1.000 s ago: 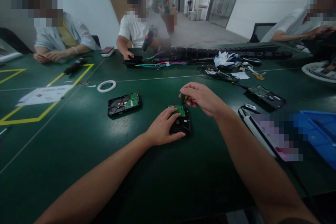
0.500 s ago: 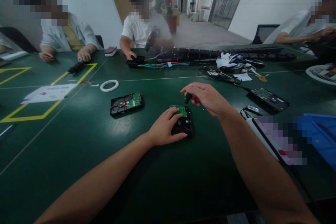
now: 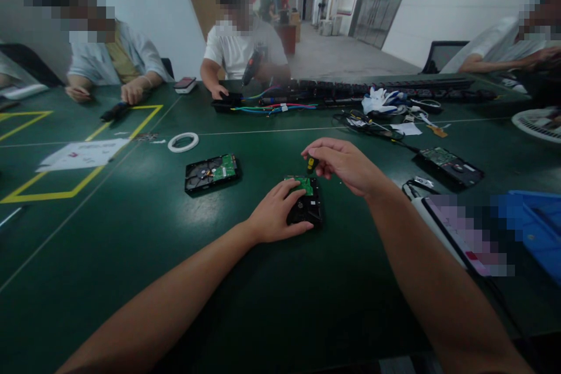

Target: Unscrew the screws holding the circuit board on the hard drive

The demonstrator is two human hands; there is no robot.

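Note:
A black hard drive (image 3: 312, 205) with a green circuit board lies on the green table in front of me. My left hand (image 3: 277, 210) holds it down from the left, fingers across the board and thumb along the near end. Above the drive's far right corner, my right hand (image 3: 335, 162) is closed round a small screwdriver (image 3: 311, 165) with a black and yellow handle. Its tip points down at the drive's edge; I cannot make out whether it sits in a screw.
A second hard drive (image 3: 211, 173) lies to the left, a third (image 3: 449, 167) to the right. Behind are a tape roll (image 3: 183, 142), cables and white gloves (image 3: 381, 100). A phone (image 3: 456, 234) and blue tray (image 3: 537, 228) stand right. Several people sit around the table.
The screwdriver handle has turned in my right hand, so more yellow shows. My left hand and the drive stay put. At far left, a co-worker's hand has shifted a dark tool leftward.

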